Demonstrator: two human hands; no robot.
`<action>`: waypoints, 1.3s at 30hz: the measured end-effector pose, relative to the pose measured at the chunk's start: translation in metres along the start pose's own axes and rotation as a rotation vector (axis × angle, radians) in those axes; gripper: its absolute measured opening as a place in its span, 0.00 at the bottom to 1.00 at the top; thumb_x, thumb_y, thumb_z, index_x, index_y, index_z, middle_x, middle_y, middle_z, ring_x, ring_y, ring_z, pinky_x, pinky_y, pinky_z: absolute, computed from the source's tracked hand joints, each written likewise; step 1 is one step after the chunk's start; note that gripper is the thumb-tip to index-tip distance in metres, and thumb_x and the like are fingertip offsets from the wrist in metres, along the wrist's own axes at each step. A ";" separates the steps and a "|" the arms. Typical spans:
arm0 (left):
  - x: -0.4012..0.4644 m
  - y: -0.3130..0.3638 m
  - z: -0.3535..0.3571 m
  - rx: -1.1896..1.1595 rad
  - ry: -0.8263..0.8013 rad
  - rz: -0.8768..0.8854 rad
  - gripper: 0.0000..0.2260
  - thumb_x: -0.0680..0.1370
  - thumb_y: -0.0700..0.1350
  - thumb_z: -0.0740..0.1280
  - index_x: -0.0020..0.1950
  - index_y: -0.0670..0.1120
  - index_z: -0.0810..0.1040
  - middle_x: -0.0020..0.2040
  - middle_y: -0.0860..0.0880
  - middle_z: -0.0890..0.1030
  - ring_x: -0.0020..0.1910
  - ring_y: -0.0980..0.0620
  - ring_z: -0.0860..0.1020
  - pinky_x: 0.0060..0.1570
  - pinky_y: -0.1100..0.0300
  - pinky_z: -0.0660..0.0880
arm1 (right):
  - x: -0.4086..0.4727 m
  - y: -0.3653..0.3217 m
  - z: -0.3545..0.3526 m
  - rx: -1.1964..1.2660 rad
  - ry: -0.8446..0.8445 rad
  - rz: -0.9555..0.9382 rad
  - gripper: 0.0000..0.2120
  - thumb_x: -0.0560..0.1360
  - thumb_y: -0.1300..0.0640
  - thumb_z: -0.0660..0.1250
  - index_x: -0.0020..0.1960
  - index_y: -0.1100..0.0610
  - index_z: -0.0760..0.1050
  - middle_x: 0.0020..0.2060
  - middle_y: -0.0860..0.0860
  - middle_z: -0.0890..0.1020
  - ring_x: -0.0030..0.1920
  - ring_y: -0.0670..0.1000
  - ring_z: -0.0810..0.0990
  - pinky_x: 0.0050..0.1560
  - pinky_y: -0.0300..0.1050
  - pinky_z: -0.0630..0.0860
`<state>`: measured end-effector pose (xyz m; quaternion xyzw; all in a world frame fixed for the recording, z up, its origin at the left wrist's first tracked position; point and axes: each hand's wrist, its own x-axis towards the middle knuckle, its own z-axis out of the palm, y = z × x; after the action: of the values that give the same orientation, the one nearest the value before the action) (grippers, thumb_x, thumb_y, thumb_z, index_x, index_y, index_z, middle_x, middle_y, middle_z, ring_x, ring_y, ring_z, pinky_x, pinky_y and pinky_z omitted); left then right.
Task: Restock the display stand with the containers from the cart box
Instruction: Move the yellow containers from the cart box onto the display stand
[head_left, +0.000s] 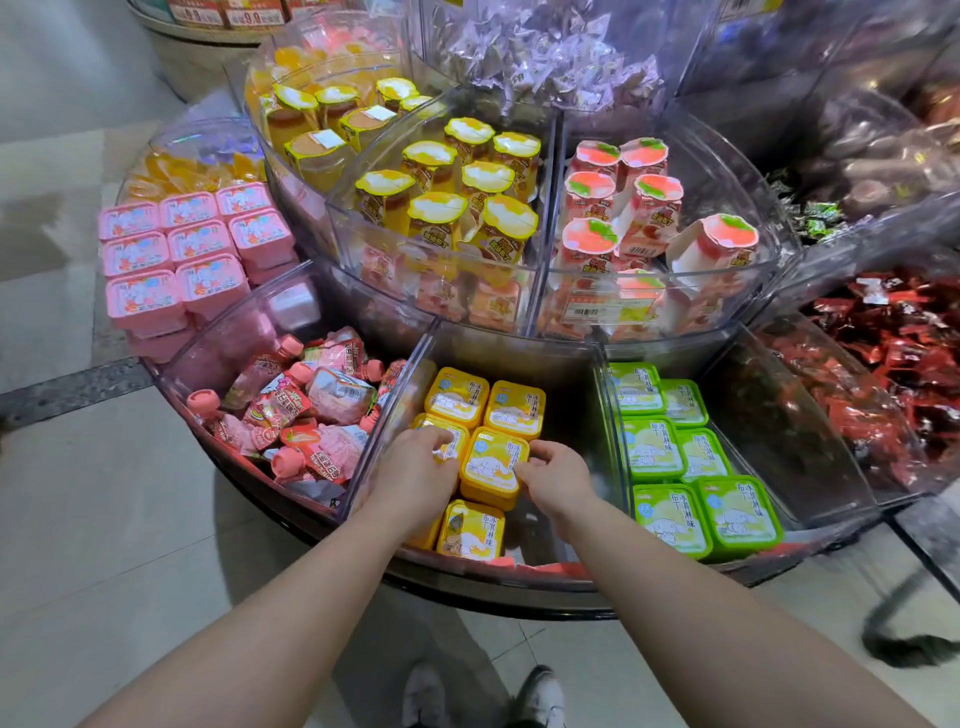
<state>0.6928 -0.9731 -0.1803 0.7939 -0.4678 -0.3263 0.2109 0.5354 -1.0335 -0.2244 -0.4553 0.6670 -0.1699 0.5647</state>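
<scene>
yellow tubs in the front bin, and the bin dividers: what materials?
Yellow tubs: look like moulded opaque plastic with a glossy printed film lid; rounded corners, and highlights on the lid, suggest it. The film could be foil-backed, cannot tell.
Bin dividers: clear rigid plastic, probably acrylic; see-through, with bright edges and reflections.
Left hand and right hand both have a grip on tubs.

We see yellow tubs (491, 465) with white cartoon lids, green tubs (737, 514) alongside, pink tubs (176, 260) and clear dividers (608, 410).
</scene>
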 end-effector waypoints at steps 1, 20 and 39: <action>-0.001 -0.001 0.000 0.015 -0.008 0.000 0.18 0.77 0.47 0.66 0.67 0.51 0.73 0.66 0.49 0.74 0.61 0.49 0.75 0.61 0.47 0.74 | 0.000 0.000 0.000 0.001 0.001 0.009 0.20 0.77 0.60 0.67 0.68 0.56 0.71 0.57 0.53 0.82 0.55 0.52 0.82 0.54 0.53 0.81; 0.022 0.157 0.022 0.445 0.061 0.334 0.26 0.74 0.59 0.65 0.71 0.52 0.68 0.67 0.45 0.72 0.66 0.41 0.69 0.65 0.48 0.68 | -0.039 -0.070 -0.144 -0.699 0.414 -0.505 0.27 0.75 0.44 0.64 0.72 0.48 0.66 0.68 0.52 0.71 0.68 0.58 0.66 0.69 0.53 0.64; -0.090 0.553 0.366 0.650 -0.001 0.930 0.25 0.72 0.65 0.57 0.62 0.53 0.73 0.60 0.45 0.76 0.62 0.41 0.72 0.62 0.46 0.69 | -0.090 0.095 -0.626 -0.670 0.852 -0.109 0.27 0.76 0.36 0.57 0.72 0.44 0.65 0.71 0.55 0.66 0.72 0.59 0.62 0.69 0.57 0.61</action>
<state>0.0650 -1.1666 -0.0532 0.5281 -0.8448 -0.0386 0.0771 -0.0771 -1.0912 -0.0502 -0.5352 0.8298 -0.1464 0.0587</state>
